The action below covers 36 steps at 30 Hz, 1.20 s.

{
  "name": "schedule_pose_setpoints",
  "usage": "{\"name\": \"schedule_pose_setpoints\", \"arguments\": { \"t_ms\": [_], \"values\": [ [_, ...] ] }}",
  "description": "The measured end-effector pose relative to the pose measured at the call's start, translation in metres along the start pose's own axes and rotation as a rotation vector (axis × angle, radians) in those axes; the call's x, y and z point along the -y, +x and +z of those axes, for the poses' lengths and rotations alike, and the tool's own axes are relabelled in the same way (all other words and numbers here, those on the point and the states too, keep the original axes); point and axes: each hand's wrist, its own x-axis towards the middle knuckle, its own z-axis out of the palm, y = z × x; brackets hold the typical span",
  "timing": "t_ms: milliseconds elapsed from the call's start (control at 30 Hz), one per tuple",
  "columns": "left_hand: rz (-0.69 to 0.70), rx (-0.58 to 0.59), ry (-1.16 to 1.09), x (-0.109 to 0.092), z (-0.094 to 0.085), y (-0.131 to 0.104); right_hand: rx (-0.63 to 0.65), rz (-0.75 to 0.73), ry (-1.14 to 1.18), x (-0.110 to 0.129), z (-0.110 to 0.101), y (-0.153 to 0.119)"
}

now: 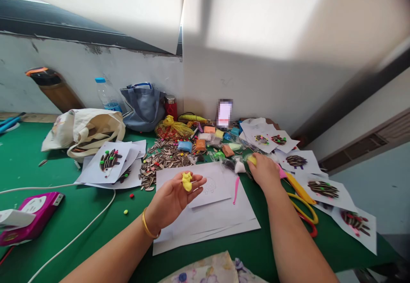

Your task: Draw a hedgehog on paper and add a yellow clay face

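1. Left hand (173,194) palm up, fingers loosely extended; yellow clay (186,183) rests on them, long axis crossing them;
2. Right hand (265,172) is nearer the yellow lump (252,159); it lies at those fingertips; whether gripped, I cannot tell.

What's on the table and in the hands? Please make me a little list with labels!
Table: green top
Left hand: palm up, holding soft, yellow, clay-like pieces
Right hand: fingers at a small yellow lump, partly hidden, so the grip is unclear
Paper: flat white sheets, the top one with a faint drawing
Tool: thin pink stick, lying on the sheets
Seeds: pile of striped seeds, beyond the left hand
Pictures: white paper cards with dark seed-covered shapes, on both sides
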Motion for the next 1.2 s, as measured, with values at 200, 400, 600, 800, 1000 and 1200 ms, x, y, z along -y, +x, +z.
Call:
{"name": "schedule_pose_setpoints", "arguments": {
  "t_ms": [200, 400, 600, 800, 1000, 1200],
  "values": [
    [0.016, -0.127, 0.123, 0.000, -0.001, 0.001, -0.232, -0.170, 0.176, 0.027, -0.007, -0.012],
    [0.038, -0.240, 0.194, 0.004, -0.006, 0.002, -0.129, -0.630, 0.697, 0.108, -0.027, -0.071],
    [-0.002, -0.125, 0.234, 0.012, 0.000, 0.002, 0.000, -0.742, 0.750, 0.139, -0.028, -0.100],
    [-0.055, -0.134, 0.282, 0.009, 0.000, 0.003, 0.037, -0.651, 0.884, 0.131, -0.023, -0.093],
    [-0.025, -0.225, 0.475, 0.007, -0.003, 0.004, 0.089, -0.622, 0.947, 0.132, -0.026, -0.091],
    [0.301, -0.329, 0.803, 0.004, -0.001, 0.003, 0.229, -0.328, 1.149, 0.129, -0.022, -0.084]
  ]
}}
